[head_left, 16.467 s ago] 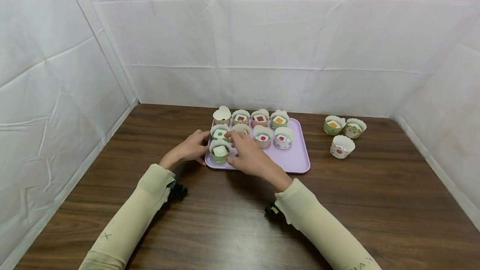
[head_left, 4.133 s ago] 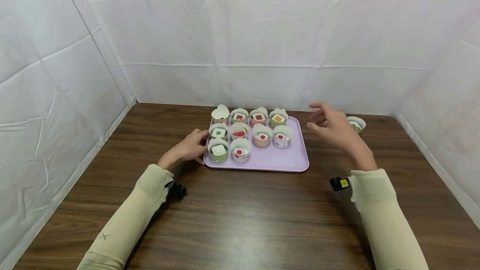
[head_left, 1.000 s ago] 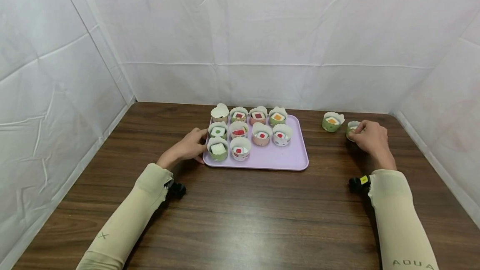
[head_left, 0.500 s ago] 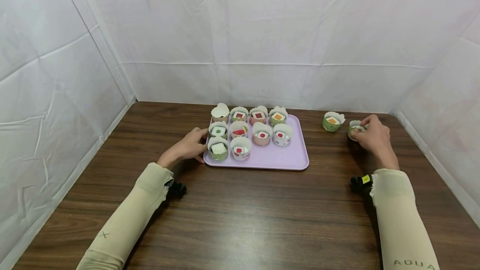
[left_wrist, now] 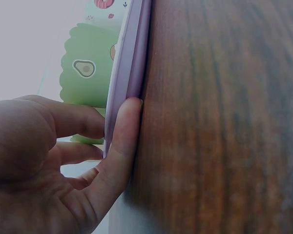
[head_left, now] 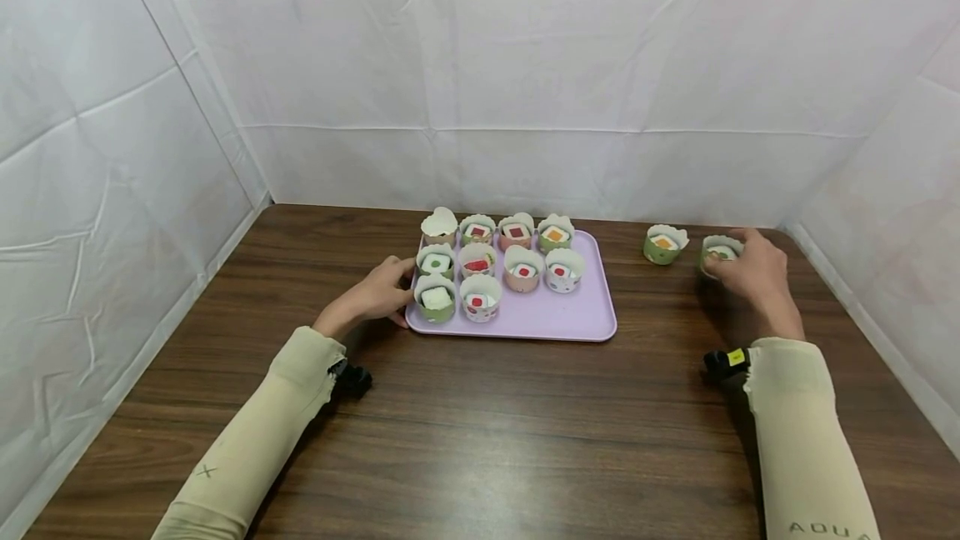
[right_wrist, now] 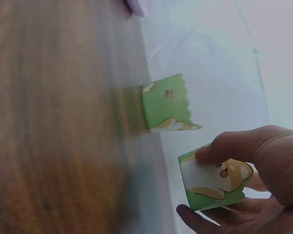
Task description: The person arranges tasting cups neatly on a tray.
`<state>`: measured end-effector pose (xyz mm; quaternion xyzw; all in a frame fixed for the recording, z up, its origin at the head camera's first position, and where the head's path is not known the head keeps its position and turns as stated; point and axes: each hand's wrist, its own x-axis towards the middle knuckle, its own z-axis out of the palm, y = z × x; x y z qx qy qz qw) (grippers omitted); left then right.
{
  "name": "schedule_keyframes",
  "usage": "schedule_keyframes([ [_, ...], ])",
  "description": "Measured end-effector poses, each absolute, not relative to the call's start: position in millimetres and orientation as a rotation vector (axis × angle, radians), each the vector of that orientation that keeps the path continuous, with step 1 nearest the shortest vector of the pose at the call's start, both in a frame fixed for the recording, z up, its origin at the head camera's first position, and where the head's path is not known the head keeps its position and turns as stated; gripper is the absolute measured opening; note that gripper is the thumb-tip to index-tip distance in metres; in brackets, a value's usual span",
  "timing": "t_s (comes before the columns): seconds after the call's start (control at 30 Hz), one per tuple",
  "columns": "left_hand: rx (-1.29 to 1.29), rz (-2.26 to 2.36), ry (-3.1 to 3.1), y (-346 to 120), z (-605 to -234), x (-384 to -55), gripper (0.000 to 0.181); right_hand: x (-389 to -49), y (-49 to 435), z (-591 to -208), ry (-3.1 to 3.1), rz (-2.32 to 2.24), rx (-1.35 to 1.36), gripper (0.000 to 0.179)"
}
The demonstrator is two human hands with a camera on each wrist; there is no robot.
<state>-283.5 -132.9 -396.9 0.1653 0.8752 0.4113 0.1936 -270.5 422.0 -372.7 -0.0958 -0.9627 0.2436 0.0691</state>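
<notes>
My left hand (head_left: 375,292) holds the left edge of a lilac tray (head_left: 547,319); in the left wrist view its thumb and fingers are at the tray rim (left_wrist: 129,58), beside a green avocado-print paper cup (left_wrist: 85,63). My right hand (head_left: 757,269) grips a green paper baking cup (head_left: 720,250) at the right. The right wrist view shows the thumb on this cup's dog-print side (right_wrist: 210,178) and fingers on the other side. Left of it a second green paper cup (head_left: 663,248) with an orange-topped white piece stands on the table.
Several paper cups with small white, red, green or orange pieces stand in rows on the tray, among them a white cup (head_left: 480,307) in the front row. The wooden table (head_left: 465,423) meets white cloth walls (head_left: 525,65) behind and at the sides.
Since the oldest frame, the white cup has gone from the table's right onto the tray's front row. Lately my right hand has shifted slightly right with the green cup. The left hand stays put.
</notes>
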Motion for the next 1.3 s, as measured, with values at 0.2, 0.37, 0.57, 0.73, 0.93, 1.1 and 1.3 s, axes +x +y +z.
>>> schedule_keyframes([
  [0.2, 0.459, 1.163, 2.455, -133.6, -396.5, -282.7, 0.057, -269.7, 415.9, -361.2, -2.885, 0.722, -0.225, 0.072],
  [0.37, 0.453, 1.169, 2.454, -133.2, -395.4, -282.2, 0.059, -268.0, 406.6, -352.3, -2.879, 0.724, -0.172, 0.072],
  [0.57, 0.456, 1.159, 2.454, -132.7, -395.6, -282.8, 0.062, -265.6, 395.3, -340.8, -2.890, 0.727, -0.124, 0.074],
  [0.73, 0.456, 1.158, 2.452, -132.7, -395.4, -282.6, 0.063, -262.4, 380.7, -330.3, -2.892, 0.734, -0.019, 0.072],
  [0.93, 0.450, 1.164, 2.451, -132.9, -395.4, -282.1, 0.059, -261.4, 355.5, -321.4, -2.889, 0.743, 0.073, 0.069],
  [1.1, 0.445, 1.156, 2.449, -132.7, -395.3, -281.8, 0.060, -260.9, 334.8, -318.9, -2.890, 0.735, 0.135, 0.067],
  [1.3, 0.448, 1.156, 2.451, -133.3, -395.5, -282.0, 0.060, -258.0, 318.5, -318.0, -2.896, 0.774, 0.210, 0.067],
])
